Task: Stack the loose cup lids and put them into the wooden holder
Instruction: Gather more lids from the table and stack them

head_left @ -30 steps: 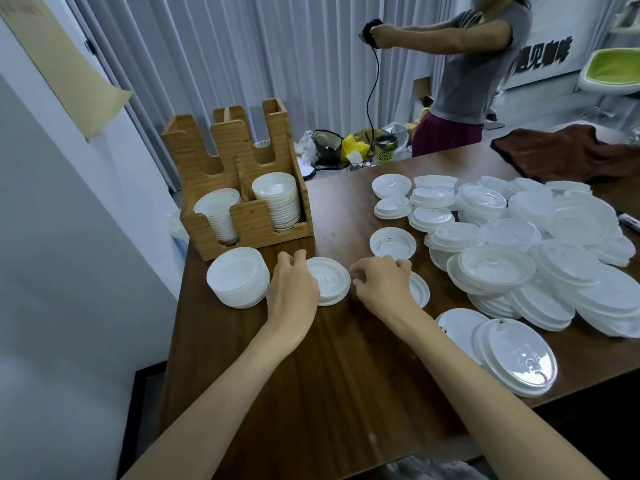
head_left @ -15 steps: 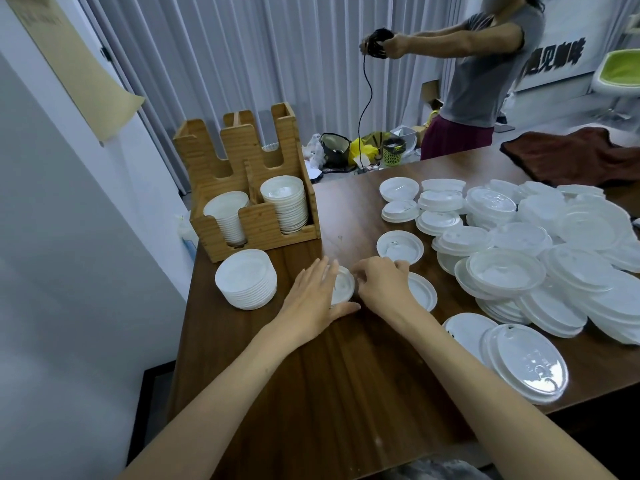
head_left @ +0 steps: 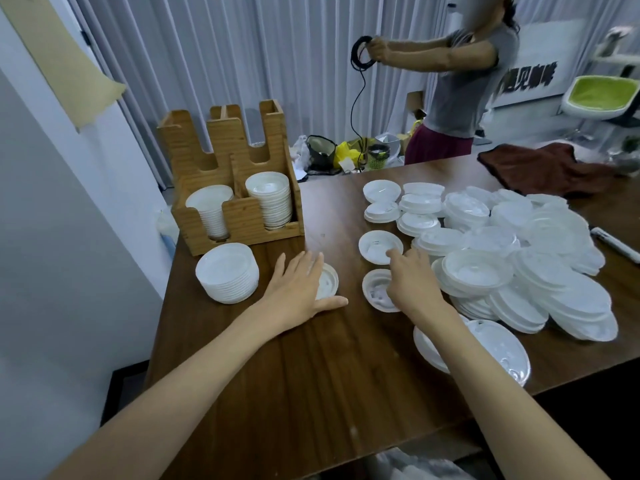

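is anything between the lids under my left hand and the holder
Nothing visible. Only bare table lies between the lids under the left hand and the holder. A taller stack stands left of that path, before the holder's left slot.

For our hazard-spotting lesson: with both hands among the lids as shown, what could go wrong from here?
1. The lid stack stands near the table's left edge; the left hand, working beside it, might knock it off.
2. Behind the right hand, the forearm passes over the large lids by the front edge; pulling back could sweep them off.
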